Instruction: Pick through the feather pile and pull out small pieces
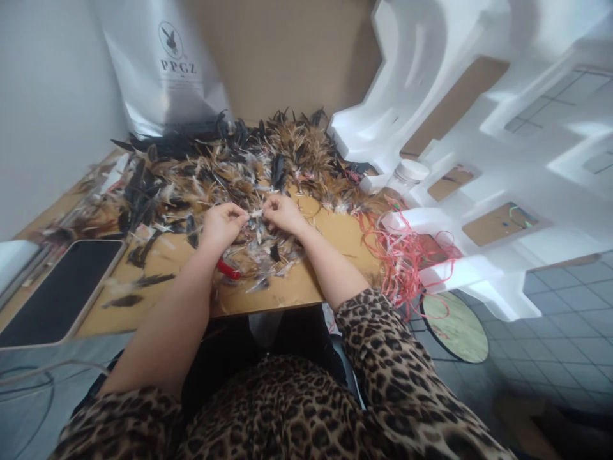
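Left hand (223, 225): pinches feather bunch (257, 219)
Right hand (283, 214): pinches it too
Table (292, 294): yellow top shows along near edge

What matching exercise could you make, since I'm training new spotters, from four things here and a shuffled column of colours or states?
Things:
1. Phone
2. Feathers
3. Strings
4. Bag

Colours or states:
A. Pinkish red, tangled
B. Lettered PPGZ
C. Face up, screen dark
D. Mostly brown and black, heaped

Pairs: 1-C; 2-D; 3-A; 4-B
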Available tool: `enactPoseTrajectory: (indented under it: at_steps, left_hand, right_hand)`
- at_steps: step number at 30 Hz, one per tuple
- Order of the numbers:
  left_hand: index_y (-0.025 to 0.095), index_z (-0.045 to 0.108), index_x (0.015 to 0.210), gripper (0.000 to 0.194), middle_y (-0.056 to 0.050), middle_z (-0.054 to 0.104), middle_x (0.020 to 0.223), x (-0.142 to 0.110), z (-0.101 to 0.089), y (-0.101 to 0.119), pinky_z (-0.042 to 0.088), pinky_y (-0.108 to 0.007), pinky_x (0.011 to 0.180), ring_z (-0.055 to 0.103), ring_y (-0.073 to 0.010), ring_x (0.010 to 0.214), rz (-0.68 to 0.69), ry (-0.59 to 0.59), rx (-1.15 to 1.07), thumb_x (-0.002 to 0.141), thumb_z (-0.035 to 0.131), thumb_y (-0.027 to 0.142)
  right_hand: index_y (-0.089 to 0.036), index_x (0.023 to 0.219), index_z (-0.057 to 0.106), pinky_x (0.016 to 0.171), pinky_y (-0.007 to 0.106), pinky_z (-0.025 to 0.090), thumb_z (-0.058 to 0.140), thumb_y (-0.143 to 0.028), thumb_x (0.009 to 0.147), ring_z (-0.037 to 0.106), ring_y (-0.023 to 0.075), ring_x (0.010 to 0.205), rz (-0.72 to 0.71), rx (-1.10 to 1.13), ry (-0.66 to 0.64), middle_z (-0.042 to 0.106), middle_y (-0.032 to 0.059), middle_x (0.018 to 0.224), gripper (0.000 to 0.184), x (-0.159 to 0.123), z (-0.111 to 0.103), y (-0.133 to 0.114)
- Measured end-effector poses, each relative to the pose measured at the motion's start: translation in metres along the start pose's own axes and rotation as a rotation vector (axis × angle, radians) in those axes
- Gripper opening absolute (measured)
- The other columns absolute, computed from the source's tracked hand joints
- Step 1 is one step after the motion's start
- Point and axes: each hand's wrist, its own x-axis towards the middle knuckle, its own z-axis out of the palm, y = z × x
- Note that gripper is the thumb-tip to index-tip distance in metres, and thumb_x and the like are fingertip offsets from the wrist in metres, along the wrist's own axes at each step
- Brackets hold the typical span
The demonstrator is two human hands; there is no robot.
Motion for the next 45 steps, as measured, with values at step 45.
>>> enactPoseTrajectory:
  at_steps: [45]
  left_hand:
    - [0.011,0.064,0.087,0.018,-0.006,0.069,0.077,-0.001,-0.005,0.011,0.046,-0.014,0.048,0.062,-0.0084,0.061,-0.352,-0.329,-0.939,0.069,0.065,0.009]
  right_hand:
    - [-0.014,0.069,0.059,0.058,0.020,0.038,0.069,-0.035,0.061,0.047,0.0054,0.054,0.006,0.620,0.045,0.056,-0.0036,0.061,0.025,-0.002,0.012,-0.032]
